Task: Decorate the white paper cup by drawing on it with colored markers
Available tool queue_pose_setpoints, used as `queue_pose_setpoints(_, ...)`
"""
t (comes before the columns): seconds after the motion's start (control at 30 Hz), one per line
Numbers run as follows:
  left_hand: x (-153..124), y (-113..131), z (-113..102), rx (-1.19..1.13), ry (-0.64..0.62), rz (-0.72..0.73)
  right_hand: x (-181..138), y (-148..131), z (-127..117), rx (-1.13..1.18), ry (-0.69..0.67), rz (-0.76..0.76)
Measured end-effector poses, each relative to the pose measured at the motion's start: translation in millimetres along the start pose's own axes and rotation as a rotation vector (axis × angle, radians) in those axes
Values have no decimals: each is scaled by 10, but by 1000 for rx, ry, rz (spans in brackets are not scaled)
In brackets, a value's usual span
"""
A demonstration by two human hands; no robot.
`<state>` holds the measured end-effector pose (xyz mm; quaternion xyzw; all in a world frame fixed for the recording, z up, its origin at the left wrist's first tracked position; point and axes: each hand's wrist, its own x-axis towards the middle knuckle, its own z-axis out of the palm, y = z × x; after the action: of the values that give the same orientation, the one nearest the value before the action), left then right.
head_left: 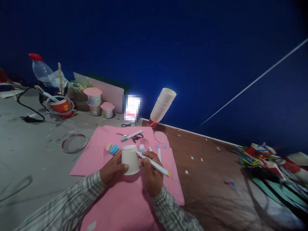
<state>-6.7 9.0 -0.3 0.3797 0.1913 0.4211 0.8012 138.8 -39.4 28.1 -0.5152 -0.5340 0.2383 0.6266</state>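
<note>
My left hand (112, 167) grips a white paper cup (130, 162) from its left side, thumb across the front. The cup is upside down, its narrower base on top, above pink paper (115, 199). In my right hand (153, 175) is a white marker (156, 166) with a yellow end; its tip is at the cup's upper right side. Just behind the cup lie a blue eraser-like block (114, 149), a marker with a teal end (131, 136) and black-handled scissors (137, 137). A pale marker (159, 152) lies to the right of my right hand.
A tall stack of paper cups (162, 105) leans near the blue wall (192, 64). Small pink-topped containers (107, 110), a red cup (60, 106) and a red-capped bottle (40, 69) stand at the back left. A tape roll (74, 143) lies left; scraps and cups (267, 160) are piled right.
</note>
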Motion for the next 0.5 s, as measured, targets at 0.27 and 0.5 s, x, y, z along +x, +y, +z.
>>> queue_pose_setpoints(0.27,-6,28,24,-15,-4,-3,8,-8,8,118,13,58)
queue_pose_setpoints(0.5,0,45,86,-36,-53,7,-5,9,5,64,-16,18)
